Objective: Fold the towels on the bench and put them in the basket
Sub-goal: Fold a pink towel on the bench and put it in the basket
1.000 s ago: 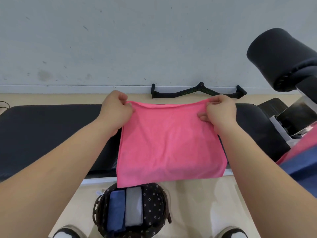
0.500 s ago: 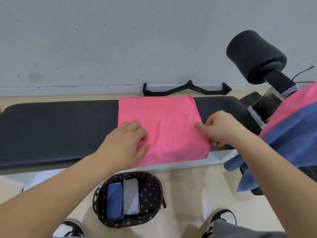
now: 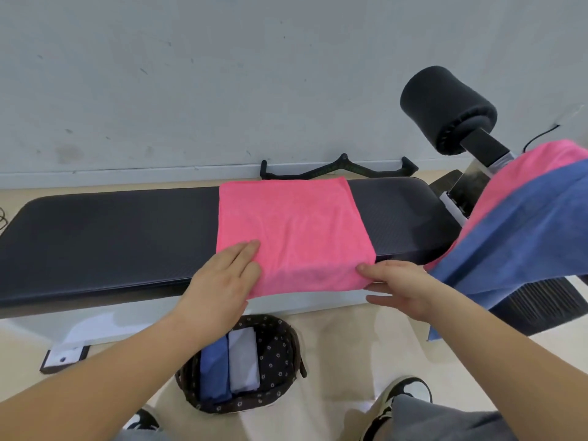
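Two near corners: left hand (image 3: 222, 288) flat, pressing pink towel (image 3: 296, 230); right hand (image 3: 401, 284) straddles corner, grip unclear. I'd align edges before folding.

My left hand (image 3: 222, 281) covers the near left corner of the pink towel (image 3: 292, 230). Whether my right hand (image 3: 401, 288) pinches the other corner, I cannot tell. The hanging towels (image 3: 525, 224) run off the right edge; my left forearm (image 3: 127, 361) hides part of the basket (image 3: 280, 354).

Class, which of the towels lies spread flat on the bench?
The pink towel spread across the black bench; the folded blue towel and grey towel sit in the basket.
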`<state>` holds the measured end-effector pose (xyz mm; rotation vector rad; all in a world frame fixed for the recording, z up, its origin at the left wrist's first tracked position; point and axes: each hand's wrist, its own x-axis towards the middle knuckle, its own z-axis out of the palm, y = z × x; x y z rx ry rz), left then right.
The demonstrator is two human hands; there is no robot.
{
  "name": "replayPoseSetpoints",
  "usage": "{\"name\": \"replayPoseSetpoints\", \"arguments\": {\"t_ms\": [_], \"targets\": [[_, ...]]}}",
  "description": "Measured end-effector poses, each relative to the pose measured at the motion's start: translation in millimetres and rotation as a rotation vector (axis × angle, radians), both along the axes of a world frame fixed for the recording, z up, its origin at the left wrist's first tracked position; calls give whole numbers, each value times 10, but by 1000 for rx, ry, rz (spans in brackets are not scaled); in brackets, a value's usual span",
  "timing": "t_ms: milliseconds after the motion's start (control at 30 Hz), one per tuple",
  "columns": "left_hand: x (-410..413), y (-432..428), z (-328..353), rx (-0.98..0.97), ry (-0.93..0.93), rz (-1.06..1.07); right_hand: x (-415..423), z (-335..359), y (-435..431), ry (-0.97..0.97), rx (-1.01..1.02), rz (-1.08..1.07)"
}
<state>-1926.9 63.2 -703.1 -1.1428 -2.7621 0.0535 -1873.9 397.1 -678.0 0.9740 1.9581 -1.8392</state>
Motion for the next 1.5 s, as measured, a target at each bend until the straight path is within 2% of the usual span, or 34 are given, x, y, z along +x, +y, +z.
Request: {"name": "replayPoseSetpoints", "arguments": {"t_ms": [200,300,400,467,533,600,700,767,833,900,1000,1100,1333,1500], "targets": [[-32,-7,-245,-17,121,-58,-2,128,156,3,-8,75],[-55,-25,-141,13,58,-98,52,242,243,-21,166,219],[-14,-42,40,77,-34,-98,82,333,274,-43,239,257],[20,-90,130,152,-85,-100,73,368,278,-56,390,309],[39,-155,187,218,-110,-90,31,397,248,34,657,370],[35,-196,241,245,-108,-67,1,458,80,262,886,395],[33,-180,344,245,-111,-24,67,469,-423,633,955,556],[58,-140,447,254,-105,18,117,382,-779,646,935,729],[107,-100,550,278,-83,51,110,233,-1037,603,1001,814],[158,-74,624,342,-101,76,61,106,-1208,623,1100,811],[183,-56,698,499,-229,92,-24,20,-1321,700,1210,726],[159,-65,797,609,-330,69,-71,67,-1307,710,1243,683],[-15,-270,930,671,-369,213,10,381,-799,410,1246,673],[-102,-288,962,686,-488,317,71,547,-321,353,1015,631]]}}
